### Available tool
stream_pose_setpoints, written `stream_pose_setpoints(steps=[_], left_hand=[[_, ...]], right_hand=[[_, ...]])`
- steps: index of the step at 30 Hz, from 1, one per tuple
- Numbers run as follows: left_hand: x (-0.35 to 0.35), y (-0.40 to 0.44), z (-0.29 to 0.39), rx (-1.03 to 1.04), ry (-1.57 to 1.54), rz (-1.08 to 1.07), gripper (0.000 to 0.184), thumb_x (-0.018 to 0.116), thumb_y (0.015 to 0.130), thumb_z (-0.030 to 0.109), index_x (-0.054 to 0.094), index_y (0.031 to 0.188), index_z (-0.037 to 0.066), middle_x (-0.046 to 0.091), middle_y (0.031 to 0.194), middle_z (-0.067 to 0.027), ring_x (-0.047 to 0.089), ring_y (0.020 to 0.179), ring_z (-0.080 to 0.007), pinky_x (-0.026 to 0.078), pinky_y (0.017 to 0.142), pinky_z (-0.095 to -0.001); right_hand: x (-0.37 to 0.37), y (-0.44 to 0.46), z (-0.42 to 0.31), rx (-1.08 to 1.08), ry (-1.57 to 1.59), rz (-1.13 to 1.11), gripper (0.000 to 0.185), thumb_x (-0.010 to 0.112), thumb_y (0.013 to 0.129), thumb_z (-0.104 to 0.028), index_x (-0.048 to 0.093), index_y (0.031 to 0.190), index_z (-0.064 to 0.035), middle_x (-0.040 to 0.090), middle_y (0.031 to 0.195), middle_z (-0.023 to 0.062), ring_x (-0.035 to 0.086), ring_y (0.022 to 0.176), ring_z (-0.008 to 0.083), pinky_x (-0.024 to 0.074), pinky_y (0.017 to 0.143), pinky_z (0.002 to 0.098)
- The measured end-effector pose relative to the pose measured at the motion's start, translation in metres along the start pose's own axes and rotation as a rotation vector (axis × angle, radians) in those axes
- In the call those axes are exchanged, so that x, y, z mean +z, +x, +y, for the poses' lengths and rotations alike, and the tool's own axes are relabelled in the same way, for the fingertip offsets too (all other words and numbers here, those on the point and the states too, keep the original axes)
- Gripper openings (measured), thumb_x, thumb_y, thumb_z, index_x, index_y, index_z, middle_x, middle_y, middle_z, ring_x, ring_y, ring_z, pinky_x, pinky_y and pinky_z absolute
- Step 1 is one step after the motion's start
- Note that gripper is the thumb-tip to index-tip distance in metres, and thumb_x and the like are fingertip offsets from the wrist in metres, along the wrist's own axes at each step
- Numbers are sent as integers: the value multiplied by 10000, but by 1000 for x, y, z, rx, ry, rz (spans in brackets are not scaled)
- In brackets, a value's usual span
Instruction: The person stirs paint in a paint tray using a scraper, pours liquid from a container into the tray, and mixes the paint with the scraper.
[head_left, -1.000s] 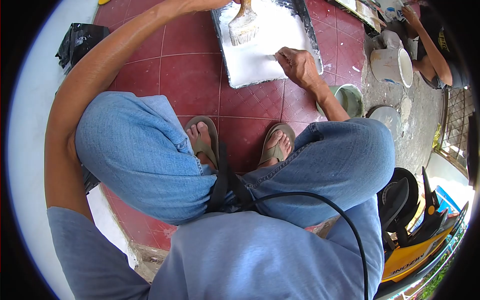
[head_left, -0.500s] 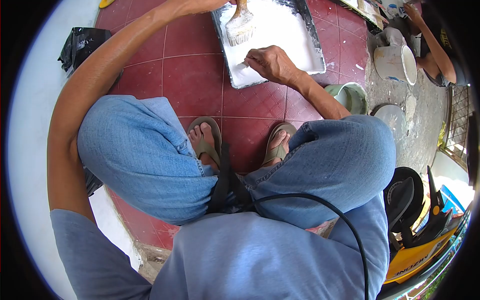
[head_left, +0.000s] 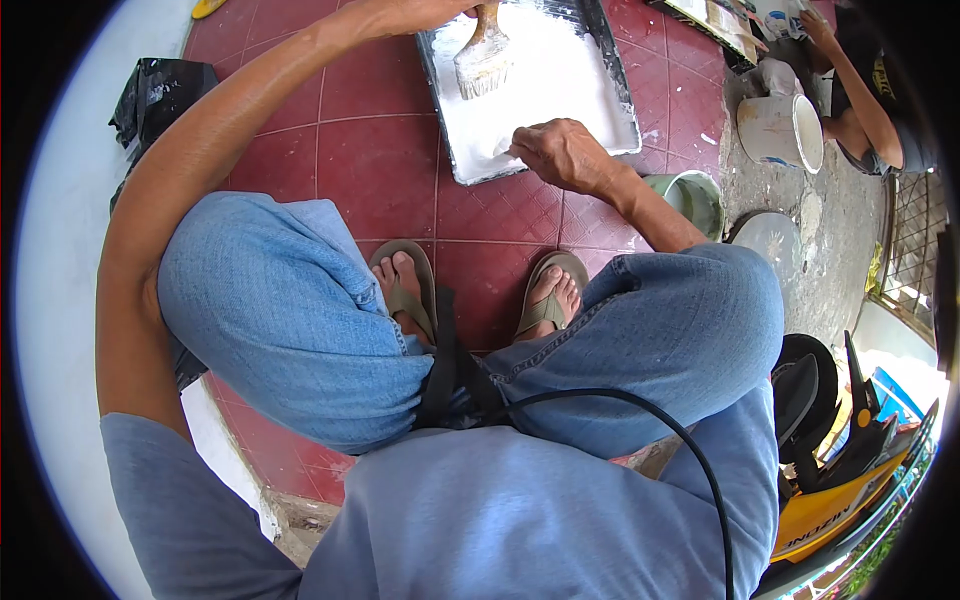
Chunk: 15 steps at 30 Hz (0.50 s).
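Right grip (head_left: 565, 154) shifted toward near tray rim (head_left: 490, 178), pinching something unclear (head_left: 502, 147) | left grip (head_left: 425, 10) clasps brush (head_left: 484, 58) | forearm (head_left: 655, 212) overlapping bucket (head_left: 703, 203)

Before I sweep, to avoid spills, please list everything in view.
Paint tray: one, black with white paint, ahead
Brush: one, brown handle, at tray
Unclear piece: one, whitish, at tray
Small bucket: one, greenish, right of tray
Large bucket: one, whitish, upper right
Disc: one, grey, right
Bag: one, black, left
Lettered panel: one, yellow, lower right
Cable: one, black, centre
Tiles: many, red, underfoot
Person: one, dark clothes, upper right
Jeans: one, blue, centre
Shirt: one, blue, bottom
Sandals: two, olive, centre
Left hand: one, bare, at brush
Right hand: one, bare, pinching piece
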<state>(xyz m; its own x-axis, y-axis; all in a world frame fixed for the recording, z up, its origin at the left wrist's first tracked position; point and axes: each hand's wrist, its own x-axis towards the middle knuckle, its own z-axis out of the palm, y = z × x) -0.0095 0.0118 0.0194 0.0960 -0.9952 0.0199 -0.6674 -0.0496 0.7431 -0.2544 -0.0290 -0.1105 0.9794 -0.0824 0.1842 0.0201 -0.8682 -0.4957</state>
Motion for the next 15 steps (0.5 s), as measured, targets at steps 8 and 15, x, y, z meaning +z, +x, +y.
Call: stream_pose_setpoints(steps=[8, 15], left_hand=[[2, 3, -9, 34, 3, 12, 215, 608, 905, 125, 480, 759, 32, 657, 735, -73, 660, 725, -121, 498, 588, -294], [-1, 1, -10, 17, -65, -15, 217, 595, 908, 125, 467, 755, 39, 670, 751, -84, 666, 738, -129, 499, 609, -300]], right_hand=[[8, 17, -6, -104, 46, 26, 174, 594, 907, -152, 592, 826, 2, 622, 715, 183, 616, 663, 385, 484, 608, 459], [-1, 16, 6, 11, -81, 26, 188, 588, 911, -167, 606, 812, -8, 648, 747, 163, 639, 673, 353, 504, 611, 433]])
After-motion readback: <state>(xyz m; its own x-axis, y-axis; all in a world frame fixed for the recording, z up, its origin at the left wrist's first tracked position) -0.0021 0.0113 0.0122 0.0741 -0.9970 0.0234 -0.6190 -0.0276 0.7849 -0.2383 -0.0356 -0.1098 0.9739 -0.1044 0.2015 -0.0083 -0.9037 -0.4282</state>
